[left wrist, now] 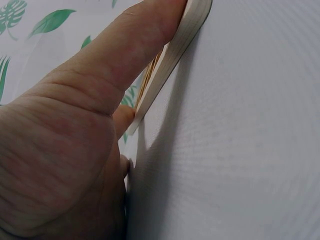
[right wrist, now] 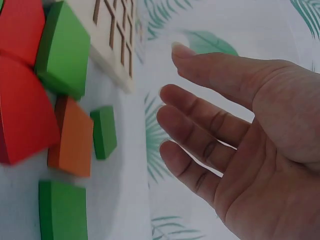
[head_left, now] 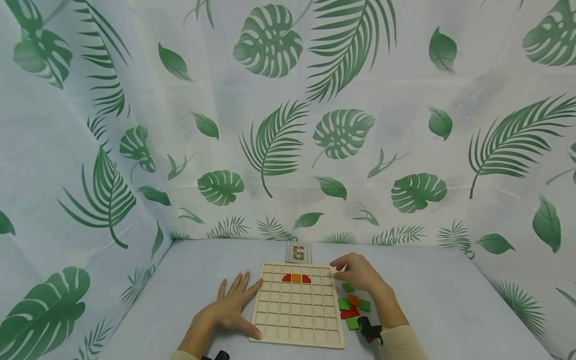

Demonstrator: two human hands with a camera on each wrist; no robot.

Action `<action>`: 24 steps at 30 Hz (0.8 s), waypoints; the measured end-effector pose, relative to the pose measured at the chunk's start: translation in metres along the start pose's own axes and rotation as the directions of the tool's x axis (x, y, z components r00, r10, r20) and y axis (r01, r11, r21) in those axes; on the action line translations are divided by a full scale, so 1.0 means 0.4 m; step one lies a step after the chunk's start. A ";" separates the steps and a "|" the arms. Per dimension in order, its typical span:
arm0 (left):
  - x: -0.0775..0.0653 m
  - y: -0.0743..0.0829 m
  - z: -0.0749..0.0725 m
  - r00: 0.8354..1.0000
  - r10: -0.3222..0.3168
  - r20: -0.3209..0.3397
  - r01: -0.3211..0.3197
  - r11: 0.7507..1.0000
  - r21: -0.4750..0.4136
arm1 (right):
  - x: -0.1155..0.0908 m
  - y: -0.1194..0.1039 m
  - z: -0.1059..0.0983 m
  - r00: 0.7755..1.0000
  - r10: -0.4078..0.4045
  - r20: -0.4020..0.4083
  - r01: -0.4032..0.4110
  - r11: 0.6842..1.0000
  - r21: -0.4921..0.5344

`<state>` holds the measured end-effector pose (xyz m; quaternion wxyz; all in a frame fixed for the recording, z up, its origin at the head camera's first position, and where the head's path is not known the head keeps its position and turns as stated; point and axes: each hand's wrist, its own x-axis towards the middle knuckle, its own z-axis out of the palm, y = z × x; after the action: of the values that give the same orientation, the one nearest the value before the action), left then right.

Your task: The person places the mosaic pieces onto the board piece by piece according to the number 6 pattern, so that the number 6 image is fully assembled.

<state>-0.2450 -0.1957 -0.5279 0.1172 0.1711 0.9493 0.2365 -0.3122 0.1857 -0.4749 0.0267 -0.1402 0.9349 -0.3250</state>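
A wooden grid board [head_left: 297, 310] lies on the table with an orange square [head_left: 296, 278] between two red rounded pieces, the left one [head_left: 286, 277] and the right one [head_left: 306, 278], in an upper row. Along the board's left edge rests my left hand [head_left: 229, 307], fingers spread and thumb at the lower corner; its wrist view shows the thumb touching the wooden rim [left wrist: 167, 65]. By the upper right edge hovers my right hand [head_left: 360, 274]. Its thumb and loosely bent fingers stand apart in the right wrist view, with nothing visible between them.
Right of the board lie several loose pieces: green ones [head_left: 348, 287], an orange one [head_left: 354, 300] and red ones [head_left: 350, 313]. Behind it lies a small card [head_left: 298, 253] with a coloured grid pattern. Leaf-printed cloth [head_left: 288, 210] walls the table at the back and sides.
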 end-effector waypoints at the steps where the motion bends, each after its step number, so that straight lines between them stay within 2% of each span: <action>1: 0.000 0.000 0.000 1.000 0.000 0.000 0.000 1.000 0.000 | 0.000 0.004 -0.002 1.000 0.008 0.002 -0.008 1.000 -0.001; 15: -0.003 0.003 0.000 1.000 -0.002 0.004 0.002 1.000 0.007 | -0.004 0.041 -0.021 0.996 0.082 0.036 -0.082 0.997 -0.005; 24: -0.004 0.005 -0.005 1.000 0.005 0.013 -0.005 1.000 -0.013 | -0.016 0.058 -0.027 0.992 0.092 0.081 -0.093 0.996 0.012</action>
<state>-0.2435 -0.1954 -0.5248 0.1238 0.1743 0.9465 0.2417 -0.3133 0.2112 -0.4810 0.0803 -0.1095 0.9359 -0.3251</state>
